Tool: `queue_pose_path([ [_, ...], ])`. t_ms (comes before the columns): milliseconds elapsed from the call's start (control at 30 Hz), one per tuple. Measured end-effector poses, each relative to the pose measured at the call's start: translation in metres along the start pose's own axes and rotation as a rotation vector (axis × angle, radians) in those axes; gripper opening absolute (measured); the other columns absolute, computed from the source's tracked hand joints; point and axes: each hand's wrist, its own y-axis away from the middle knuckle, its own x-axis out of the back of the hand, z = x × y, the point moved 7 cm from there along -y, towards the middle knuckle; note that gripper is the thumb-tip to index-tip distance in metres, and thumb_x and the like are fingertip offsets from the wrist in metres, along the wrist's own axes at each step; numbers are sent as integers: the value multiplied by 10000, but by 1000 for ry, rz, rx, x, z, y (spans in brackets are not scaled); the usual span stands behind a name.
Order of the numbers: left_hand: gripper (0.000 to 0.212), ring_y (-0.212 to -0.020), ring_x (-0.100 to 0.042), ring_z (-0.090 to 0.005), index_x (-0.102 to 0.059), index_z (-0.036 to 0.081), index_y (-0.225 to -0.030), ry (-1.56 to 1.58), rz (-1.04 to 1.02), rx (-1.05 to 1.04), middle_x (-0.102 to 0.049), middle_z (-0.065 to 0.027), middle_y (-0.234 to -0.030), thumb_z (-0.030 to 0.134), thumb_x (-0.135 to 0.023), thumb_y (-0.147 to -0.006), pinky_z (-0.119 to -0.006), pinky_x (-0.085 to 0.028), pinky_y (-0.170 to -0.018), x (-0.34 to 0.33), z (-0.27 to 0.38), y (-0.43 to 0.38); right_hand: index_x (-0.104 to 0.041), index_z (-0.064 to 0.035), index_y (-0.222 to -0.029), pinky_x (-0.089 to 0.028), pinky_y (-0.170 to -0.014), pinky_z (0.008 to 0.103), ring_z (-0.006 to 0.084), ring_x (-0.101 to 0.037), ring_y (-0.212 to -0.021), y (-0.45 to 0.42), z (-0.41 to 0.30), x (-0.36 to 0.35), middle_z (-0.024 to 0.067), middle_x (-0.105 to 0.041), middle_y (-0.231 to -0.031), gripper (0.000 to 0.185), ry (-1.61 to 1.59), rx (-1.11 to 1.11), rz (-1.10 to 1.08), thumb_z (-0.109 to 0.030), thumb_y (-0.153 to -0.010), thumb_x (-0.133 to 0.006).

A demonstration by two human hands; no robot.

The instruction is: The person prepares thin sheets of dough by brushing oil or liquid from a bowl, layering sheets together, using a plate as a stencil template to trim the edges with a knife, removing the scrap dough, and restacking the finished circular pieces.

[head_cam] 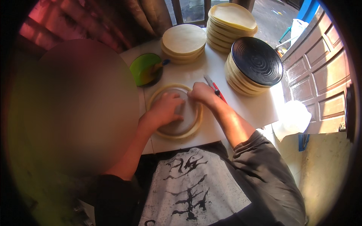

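A round, pale translucent disc with a cream rim (195,125) lies on the white table before me. My left hand (168,108) rests with spread fingers on the disc's left and middle part. At its upper right edge is my right hand (201,92), its fingers curled in at the rim; whether they pinch it is hidden. Just right of that hand lie a red-handled tool (219,91) and a grey cutter (209,81), partly behind my wrist. A green bowl (142,66) with a blue-tipped handle in it stands at the upper left.
Stacks of round cream sheets stand at the back: a low stack (183,39), a taller one (230,18), and one at right topped by a black ridged disc (256,60). A white bag (294,118) is beyond the table's right edge, near a panelled door (318,73).
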Motion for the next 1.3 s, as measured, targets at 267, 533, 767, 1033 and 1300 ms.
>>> queue_pose_path([
  [267, 656, -1319, -502, -391, -660, 127, -1330, -2, 25, -24, -555, -148, -1438, 307, -892, -744, -454, -421, -1127, -3, 1, -2, -624, 15, -1142, -539, -879, 491, 439, -690, -993, 10, 11, 4, 262, -718, -1019, 396, -224, 107, 240, -180, -808, -708],
  [533, 603, -1334, -502, -401, -610, 47, -1344, 104, 545, 4, -558, -185, -1416, 217, -834, -811, -461, -402, -1138, 3, 1, 101, -603, -19, -1115, -517, -817, 521, 447, -657, -926, 91, -77, 10, 246, -688, -955, 327, -487, 499, 383, -122, -811, -666],
  [767, 813, -1388, -450, -418, -432, -13, -1487, 168, 735, 257, -475, -240, -1475, 217, -825, -814, -480, -338, -1183, -2, -24, 184, -609, -15, -1160, -540, -823, 395, 314, -686, -895, 156, -116, 16, 195, -693, -980, 342, -886, 584, -5, -120, -835, -633],
  [1033, 1087, -1487, -343, -369, -245, 11, -1602, 413, 561, 239, -356, -212, -1599, 384, -846, -776, -458, -265, -1233, -19, -65, 140, -564, -20, -1166, -539, -875, 362, 198, -630, -990, 228, -57, 89, 100, -622, -1092, 300, -1638, 611, -270, -86, -888, -654],
  [1300, 1375, -1507, -346, -320, -263, 52, -1622, 689, 213, -128, -375, -193, -1617, 697, -894, -584, -445, -248, -1238, 7, -34, 82, -587, -45, -1060, -432, -609, 365, 194, -516, -677, 297, 4, 159, 104, -597, -785, 268, -1506, 872, 63, -169, -889, -752],
])
